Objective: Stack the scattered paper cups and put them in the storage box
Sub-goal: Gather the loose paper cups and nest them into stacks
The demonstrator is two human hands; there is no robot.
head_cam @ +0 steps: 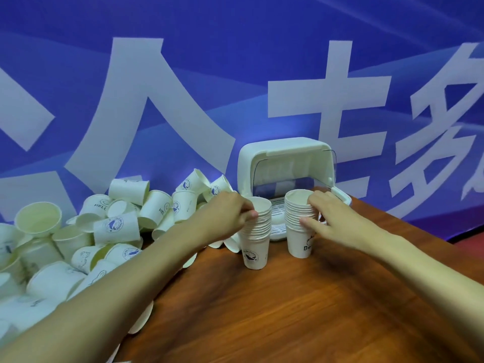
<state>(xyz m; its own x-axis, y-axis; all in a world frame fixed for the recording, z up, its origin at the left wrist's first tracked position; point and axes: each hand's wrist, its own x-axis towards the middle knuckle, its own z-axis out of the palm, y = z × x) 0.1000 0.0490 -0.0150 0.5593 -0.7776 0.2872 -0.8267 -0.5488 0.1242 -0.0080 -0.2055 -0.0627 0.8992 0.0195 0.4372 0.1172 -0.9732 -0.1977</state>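
At frame centre I see my left hand (230,213) pinching the upper rims of the left cup stack (256,241). My right hand (328,218) is curled round the right cup stack (300,233) just beside it. Both stacks stand upright on the wooden tabletop (288,310), before the open storage box (285,153). Loose cups (104,226) lie heaped at the left.

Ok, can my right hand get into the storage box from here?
Probably yes. The storage box stands just behind the right hand, lid up, opening facing you; only the right stack it grips stands between. The left hand holds the left stack beside it.
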